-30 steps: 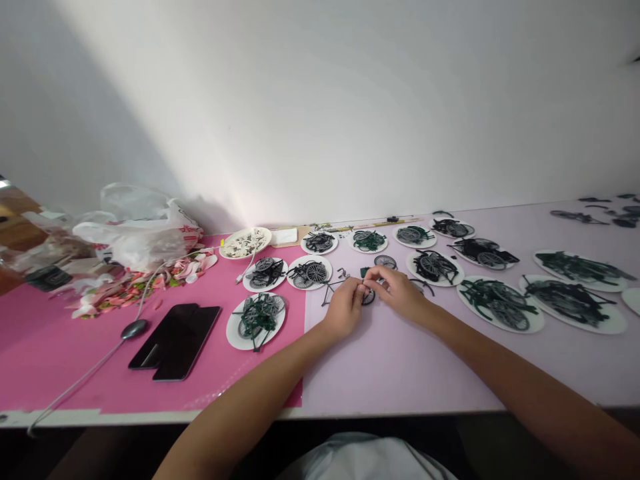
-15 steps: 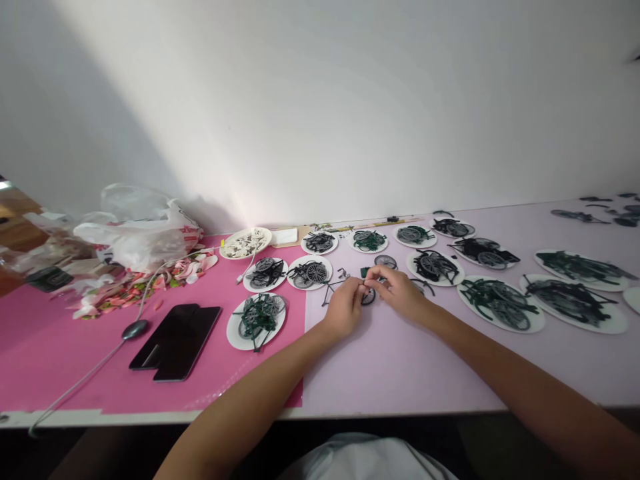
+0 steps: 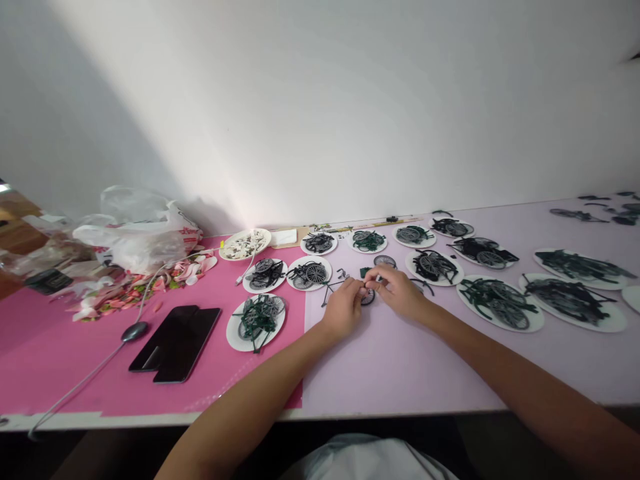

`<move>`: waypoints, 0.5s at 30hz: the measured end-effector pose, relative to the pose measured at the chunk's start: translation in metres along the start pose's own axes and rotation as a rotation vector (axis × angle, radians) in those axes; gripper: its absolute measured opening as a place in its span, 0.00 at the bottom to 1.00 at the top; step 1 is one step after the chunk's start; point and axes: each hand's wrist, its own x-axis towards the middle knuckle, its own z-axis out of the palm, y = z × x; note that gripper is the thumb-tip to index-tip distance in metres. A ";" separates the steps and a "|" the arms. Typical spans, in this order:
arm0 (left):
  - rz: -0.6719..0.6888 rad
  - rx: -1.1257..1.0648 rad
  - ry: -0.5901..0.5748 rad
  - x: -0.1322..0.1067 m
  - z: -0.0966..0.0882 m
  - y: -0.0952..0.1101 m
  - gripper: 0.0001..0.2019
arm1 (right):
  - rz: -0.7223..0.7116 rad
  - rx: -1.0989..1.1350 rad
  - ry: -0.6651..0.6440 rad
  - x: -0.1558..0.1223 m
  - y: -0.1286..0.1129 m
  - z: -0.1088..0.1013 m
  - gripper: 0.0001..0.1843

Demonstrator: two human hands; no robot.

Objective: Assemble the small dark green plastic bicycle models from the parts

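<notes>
My left hand (image 3: 345, 308) and my right hand (image 3: 399, 290) meet over the lilac mat, fingertips pinched together on a small dark model bicycle part (image 3: 369, 297). A thin dark frame piece (image 3: 330, 289) sticks out to the left of my left hand. A loose grey wheel (image 3: 385, 261) lies just beyond my right hand. What exactly sits between the fingertips is too small to make out.
Several white plates of dark green and black model bicycle parts (image 3: 257, 319) ring the hands, running right to the table's far end (image 3: 573, 301). On the pink mat lie a black phone (image 3: 175, 341), a cable (image 3: 95, 367), pink scraps (image 3: 130, 288) and plastic bags (image 3: 135, 230).
Both hands stay pinched on the small part in the same spot; the fingers shift only slightly.
</notes>
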 end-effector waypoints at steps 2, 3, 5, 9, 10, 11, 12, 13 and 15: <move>0.009 0.030 -0.011 0.000 0.000 0.000 0.14 | -0.024 -0.003 0.015 0.000 0.000 0.001 0.09; 0.014 0.040 -0.012 -0.001 0.000 0.000 0.14 | -0.026 -0.006 0.017 0.000 -0.001 0.001 0.08; 0.021 0.048 -0.013 -0.001 0.001 -0.001 0.14 | -0.024 -0.021 0.012 0.000 -0.002 0.001 0.06; 0.013 0.041 -0.025 -0.001 0.001 -0.002 0.14 | -0.038 -0.033 -0.021 0.001 -0.004 -0.001 0.05; 0.011 0.036 -0.026 -0.001 0.001 -0.002 0.14 | -0.037 -0.031 -0.030 0.001 -0.005 -0.001 0.05; 0.011 0.029 -0.025 -0.001 0.001 -0.001 0.14 | -0.031 -0.029 -0.039 0.001 -0.005 -0.001 0.05; 0.013 0.020 -0.021 -0.001 0.001 -0.001 0.14 | -0.021 -0.026 -0.048 0.001 -0.006 -0.002 0.06; 0.016 0.010 -0.016 -0.001 0.000 -0.001 0.14 | -0.007 -0.023 -0.059 0.001 -0.006 -0.003 0.06; 0.018 -0.010 -0.004 0.000 -0.001 -0.001 0.14 | 0.017 -0.020 -0.090 0.001 -0.004 -0.006 0.06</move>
